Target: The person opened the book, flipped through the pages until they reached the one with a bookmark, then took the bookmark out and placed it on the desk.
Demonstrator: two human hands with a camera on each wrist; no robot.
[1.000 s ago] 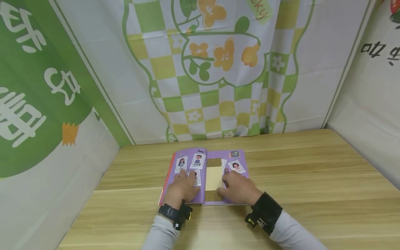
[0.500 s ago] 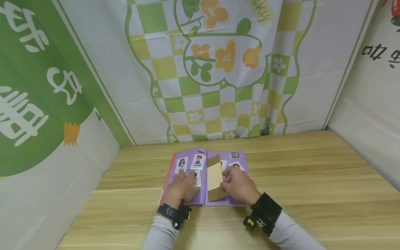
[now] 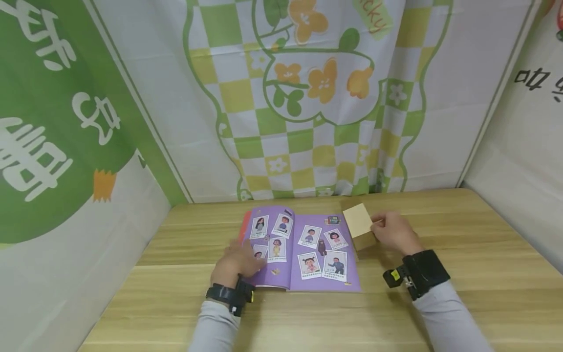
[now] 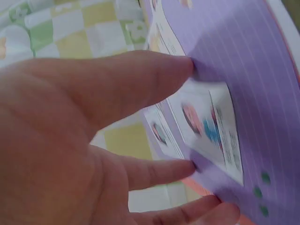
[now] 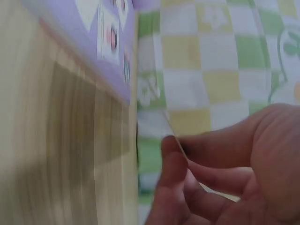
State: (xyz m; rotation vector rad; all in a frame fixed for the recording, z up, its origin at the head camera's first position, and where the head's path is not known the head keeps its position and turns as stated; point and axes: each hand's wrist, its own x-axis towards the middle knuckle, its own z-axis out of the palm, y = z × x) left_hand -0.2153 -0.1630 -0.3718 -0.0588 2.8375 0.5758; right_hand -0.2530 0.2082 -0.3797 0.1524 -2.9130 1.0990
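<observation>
An open book (image 3: 303,283) with purple pages and small portrait pictures lies on the wooden table. My left hand (image 3: 235,264) is at the left page's outer edge, its fingers spread; in the left wrist view the thumb (image 4: 173,70) and fingertips are at the purple page. Past the book's right edge, my right hand (image 3: 396,232) pinches a thin brown card with a cream panel (image 3: 358,220), held tilted above the table. Seen edge-on in the right wrist view, the card (image 5: 169,124) is a thin line between thumb and fingers.
The wooden tabletop (image 3: 440,234) extends around the book on all sides. A green, yellow and white checked curtain (image 3: 303,137) hangs behind the table's back edge, with printed cloth walls (image 3: 53,98) at the sides.
My right hand has lifted the brown card off the right page and carried it rightward past the book, uncovering that page's pictures. My left hand has slid left towards the page's outer edge.
</observation>
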